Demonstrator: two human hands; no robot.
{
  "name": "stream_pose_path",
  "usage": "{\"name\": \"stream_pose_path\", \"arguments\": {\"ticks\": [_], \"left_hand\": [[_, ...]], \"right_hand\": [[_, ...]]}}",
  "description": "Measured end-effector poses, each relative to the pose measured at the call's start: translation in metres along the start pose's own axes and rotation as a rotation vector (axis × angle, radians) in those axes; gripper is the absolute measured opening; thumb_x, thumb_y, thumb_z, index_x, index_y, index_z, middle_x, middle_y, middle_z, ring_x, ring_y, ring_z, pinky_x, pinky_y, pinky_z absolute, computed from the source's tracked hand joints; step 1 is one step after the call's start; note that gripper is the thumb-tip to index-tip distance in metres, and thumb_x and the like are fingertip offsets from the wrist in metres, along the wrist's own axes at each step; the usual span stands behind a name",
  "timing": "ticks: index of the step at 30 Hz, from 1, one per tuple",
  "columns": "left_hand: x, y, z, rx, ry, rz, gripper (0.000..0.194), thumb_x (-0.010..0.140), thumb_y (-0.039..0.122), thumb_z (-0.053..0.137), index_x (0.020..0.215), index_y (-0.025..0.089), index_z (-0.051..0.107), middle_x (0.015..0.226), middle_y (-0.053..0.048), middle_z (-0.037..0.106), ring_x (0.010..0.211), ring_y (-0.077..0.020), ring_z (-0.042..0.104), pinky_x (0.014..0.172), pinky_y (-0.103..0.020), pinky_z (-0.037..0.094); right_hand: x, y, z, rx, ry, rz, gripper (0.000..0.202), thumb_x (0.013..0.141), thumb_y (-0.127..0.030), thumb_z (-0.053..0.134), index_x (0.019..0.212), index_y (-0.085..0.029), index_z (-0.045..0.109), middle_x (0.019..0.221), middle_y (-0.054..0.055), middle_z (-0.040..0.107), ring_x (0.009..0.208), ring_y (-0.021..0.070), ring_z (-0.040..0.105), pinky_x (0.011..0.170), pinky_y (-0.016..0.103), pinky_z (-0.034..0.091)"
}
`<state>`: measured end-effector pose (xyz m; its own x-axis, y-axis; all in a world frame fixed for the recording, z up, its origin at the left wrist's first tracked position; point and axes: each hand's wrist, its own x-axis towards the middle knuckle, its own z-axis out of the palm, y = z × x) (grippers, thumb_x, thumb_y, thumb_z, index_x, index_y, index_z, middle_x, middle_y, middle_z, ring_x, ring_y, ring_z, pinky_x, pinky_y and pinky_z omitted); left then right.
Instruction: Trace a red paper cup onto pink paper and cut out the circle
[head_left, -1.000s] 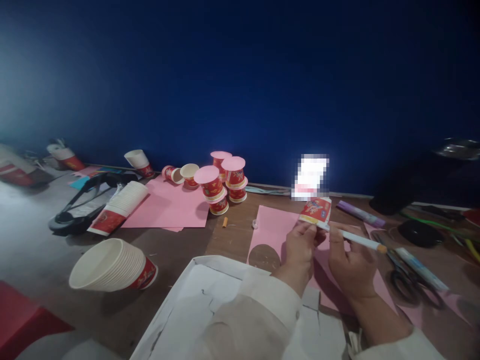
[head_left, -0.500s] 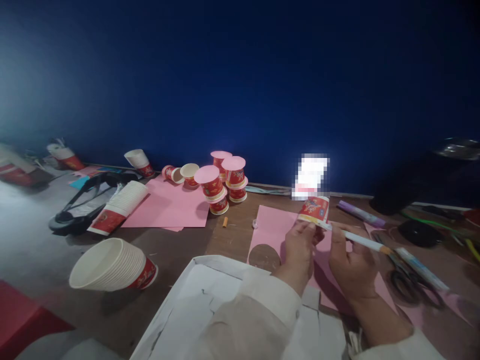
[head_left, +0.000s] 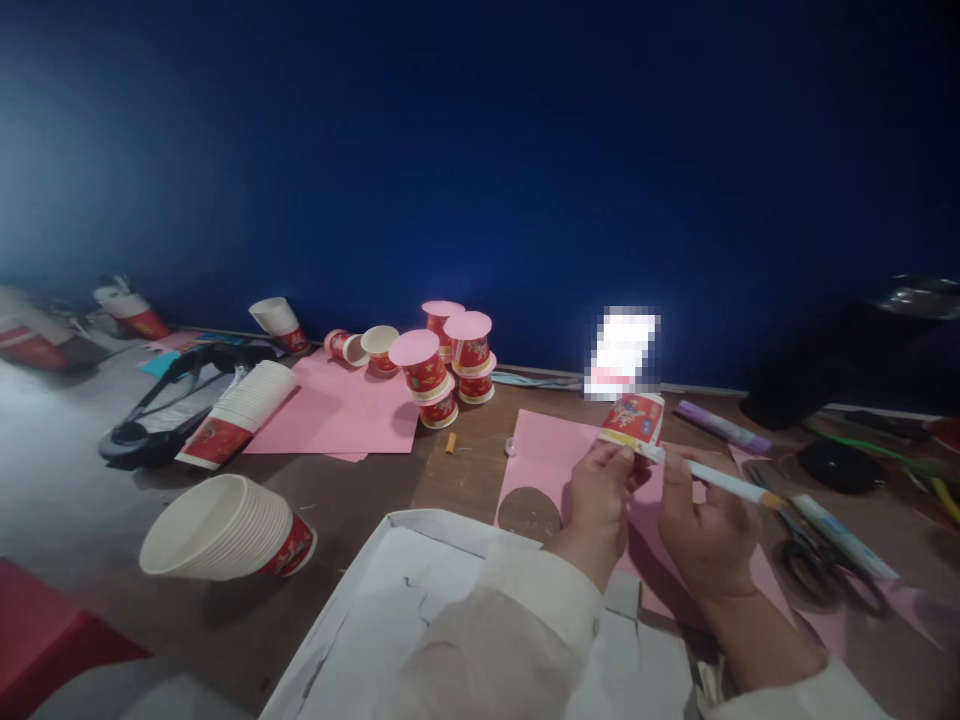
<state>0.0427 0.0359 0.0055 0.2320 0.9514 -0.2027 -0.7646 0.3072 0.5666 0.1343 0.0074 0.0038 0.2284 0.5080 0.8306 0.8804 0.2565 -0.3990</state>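
Observation:
My left hand (head_left: 602,505) is closed on a red printed paper cup (head_left: 634,420), gripping it near its lower edge. The cup is turned upside down and slightly tilted. In my right hand (head_left: 705,525) is a white pen (head_left: 727,480) with an orange end, pinched between thumb and fingers. The pen's tip is at the cup's rim; whether it touches I cannot tell. Beneath both hands lies a pink paper sheet (head_left: 540,450) with a round hole cut in it. A small orange cap (head_left: 451,443) rests on the table to the left.
Several red cups topped with pink discs (head_left: 415,349) stand stacked at the back. Nested cup stacks (head_left: 225,530) lie to the left, near another pink sheet (head_left: 352,415). Scissors (head_left: 825,570) and a purple tube (head_left: 721,426) are at right. A white box lid (head_left: 375,600) sits in front.
The cup in my left hand has turned and shifted slightly to the right along the pen tip. My right hand has hardly moved.

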Motion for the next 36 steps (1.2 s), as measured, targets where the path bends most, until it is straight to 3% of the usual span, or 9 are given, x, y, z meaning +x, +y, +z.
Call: {"name": "stream_pose_path", "arguments": {"ticks": [29,33,36], "left_hand": [[-0.001,0.002,0.002,-0.051,0.030,-0.047,0.044,0.059,0.041,0.095,0.081,0.013,0.068,0.077,-0.004,0.066,0.073,-0.0139,0.060,0.084,-0.033,0.049],[-0.001,0.002,0.002,-0.050,0.030,-0.047,0.041,0.062,0.039,0.093,0.081,0.014,0.067,0.076,-0.002,0.063,0.073,-0.0135,0.059,0.083,-0.032,0.049],[-0.001,0.003,0.002,-0.076,0.035,-0.057,0.039,0.064,0.035,0.092,0.085,0.013,0.069,0.080,-0.004,0.065,0.075,-0.0140,0.062,0.084,-0.032,0.049]], "right_hand": [[0.000,0.000,0.001,-0.011,0.015,-0.045,0.013,0.099,-0.024,0.057,0.094,-0.020,0.068,0.089,0.011,0.076,0.085,0.0245,0.071,0.080,0.039,0.056],[0.001,-0.003,0.000,-0.011,0.007,-0.013,0.017,0.100,-0.028,0.056,0.089,-0.022,0.067,0.085,0.009,0.074,0.082,0.0246,0.071,0.078,0.039,0.055],[0.003,-0.009,-0.001,0.075,-0.012,0.105,0.022,0.101,-0.036,0.054,0.092,-0.022,0.068,0.087,0.010,0.074,0.079,0.0246,0.070,0.078,0.042,0.055]]}}
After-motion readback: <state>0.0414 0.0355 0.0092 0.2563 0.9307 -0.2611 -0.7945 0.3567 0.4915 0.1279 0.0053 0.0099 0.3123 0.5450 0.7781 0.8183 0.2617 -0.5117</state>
